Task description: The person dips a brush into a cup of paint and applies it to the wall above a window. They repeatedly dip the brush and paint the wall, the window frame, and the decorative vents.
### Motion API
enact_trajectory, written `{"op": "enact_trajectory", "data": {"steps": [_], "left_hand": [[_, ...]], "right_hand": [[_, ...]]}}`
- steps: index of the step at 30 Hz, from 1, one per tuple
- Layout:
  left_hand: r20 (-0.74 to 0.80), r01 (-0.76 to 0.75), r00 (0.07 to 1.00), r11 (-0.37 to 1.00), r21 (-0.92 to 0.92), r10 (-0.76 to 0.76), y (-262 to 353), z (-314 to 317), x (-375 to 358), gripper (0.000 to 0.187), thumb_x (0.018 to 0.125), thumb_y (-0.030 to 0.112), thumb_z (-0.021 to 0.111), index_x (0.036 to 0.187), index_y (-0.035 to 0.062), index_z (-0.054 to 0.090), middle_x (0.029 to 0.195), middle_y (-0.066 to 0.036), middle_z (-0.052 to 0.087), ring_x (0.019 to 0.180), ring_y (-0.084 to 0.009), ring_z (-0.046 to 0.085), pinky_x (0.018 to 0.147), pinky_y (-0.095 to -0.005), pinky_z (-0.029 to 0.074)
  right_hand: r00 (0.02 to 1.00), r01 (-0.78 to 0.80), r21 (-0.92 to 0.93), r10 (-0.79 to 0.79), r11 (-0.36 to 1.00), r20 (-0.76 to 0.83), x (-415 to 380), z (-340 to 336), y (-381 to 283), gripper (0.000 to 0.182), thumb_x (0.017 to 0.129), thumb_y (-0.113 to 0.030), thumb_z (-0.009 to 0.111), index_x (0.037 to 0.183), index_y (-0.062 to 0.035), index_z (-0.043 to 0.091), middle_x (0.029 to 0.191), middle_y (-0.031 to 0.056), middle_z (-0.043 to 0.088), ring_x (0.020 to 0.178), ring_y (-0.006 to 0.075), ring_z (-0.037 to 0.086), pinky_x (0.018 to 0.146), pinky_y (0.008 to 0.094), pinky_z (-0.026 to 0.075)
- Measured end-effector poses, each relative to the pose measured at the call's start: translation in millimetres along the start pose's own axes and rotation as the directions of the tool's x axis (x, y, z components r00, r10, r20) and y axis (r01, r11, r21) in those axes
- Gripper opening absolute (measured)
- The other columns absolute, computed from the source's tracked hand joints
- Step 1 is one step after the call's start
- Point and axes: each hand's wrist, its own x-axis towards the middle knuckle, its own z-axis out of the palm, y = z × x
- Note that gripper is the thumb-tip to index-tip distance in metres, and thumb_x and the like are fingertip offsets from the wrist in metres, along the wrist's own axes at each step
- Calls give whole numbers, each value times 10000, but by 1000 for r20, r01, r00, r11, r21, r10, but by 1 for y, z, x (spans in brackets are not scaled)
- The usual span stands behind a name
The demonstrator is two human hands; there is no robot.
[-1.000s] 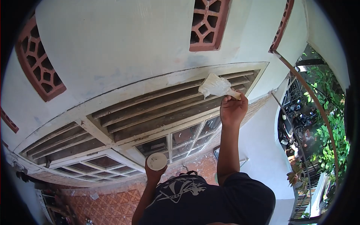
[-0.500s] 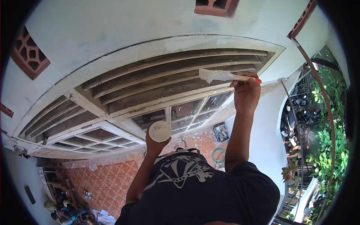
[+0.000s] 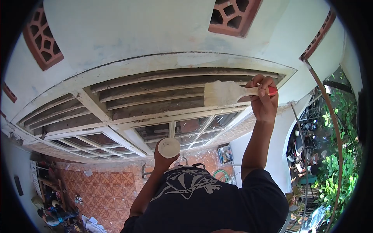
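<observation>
The left hand (image 3: 165, 160) is curled around the side of a small round tub (image 3: 169, 148), partly closed on it and keeping its open top turned towards the camera. Pale material shows inside, but how much is left cannot be read. Just beyond the tub are glazed panes (image 3: 189, 128) with white specks across them, and above these run long slats (image 3: 175, 73), whose surfaces look stained and rough, with no even fresh coat visible.

Over the slats, the frame's top band (image 3: 217, 59) carries a whiter, irregular patch towards the right, while its left stretch looks duller and worn. From this, I judge the surface treatment to be partial at most; whether that patch is fresh cannot be told.

In front of the slats is a broad scraper (image 3: 210, 96), its blade loaded with a thick spread of pale paste (image 3: 228, 92) that appears ready for use. Whether the blade touches a slat is unclear. The right hand (image 3: 267, 105) has its fingers closed around the handle, near the red end (image 3: 272, 91).
</observation>
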Motion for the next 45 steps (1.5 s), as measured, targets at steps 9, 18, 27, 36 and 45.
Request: {"op": "enact_trajectory", "data": {"steps": [9, 18, 27, 36, 45], "left_hand": [[-87, -25, 996, 999, -26, 23, -3, 11, -2, 757, 583, 111, 888, 1219, 25, 486, 1117, -113, 616, 1039, -222, 613, 911, -359, 501], [-68, -4, 998, 1000, -16, 3, -8, 12, 0, 794, 611, 124, 896, 1256, 27, 443, 1161, -138, 584, 1080, -244, 598, 929, -373, 497], [-50, -10, 999, 1000, -6, 9, -8, 13, 3, 783, 612, 129, 896, 1245, 26, 448, 1147, -135, 590, 1070, -243, 600, 923, -370, 498], [29, 22, 999, 999, 38, -23, 1, 21, 7, 819, 605, 137, 904, 1266, 17, 437, 1166, -142, 587, 1086, -243, 594, 929, -370, 496], [3, -16, 1000, 999, 39, 16, -1, 26, 3, 793, 595, 133, 900, 1247, 16, 463, 1127, -133, 609, 1054, -236, 611, 917, -368, 504]], "right_hand": [[990, 53, -38, -47, 998, 133, 61, -10, -10, 196, 886, -66, 647, 1029, 4, 533, 1064, 214, 589, 970, 236, 613, 859, 337, 526], [989, 0, 41, 6, 999, -150, 80, -11, 11, 153, 924, -6, 578, 1071, 39, 567, 996, 172, 655, 923, 232, 673, 846, 386, 605], [920, 77, -29, -82, 997, -383, 46, -37, 2, 173, 903, -16, 588, 1057, 60, 569, 1010, 206, 659, 790, 252, 697, 765, 360, 627], [968, 126, 66, -108, 990, -227, 58, 19, 22, 167, 920, -30, 588, 1070, 40, 570, 1034, 233, 650, 920, 277, 674, 799, 376, 612], [766, 271, -387, -441, 881, -467, 21, -38, 3, 182, 912, -55, 623, 1046, 60, 580, 1027, 206, 638, 929, 265, 659, 803, 372, 604]]}}
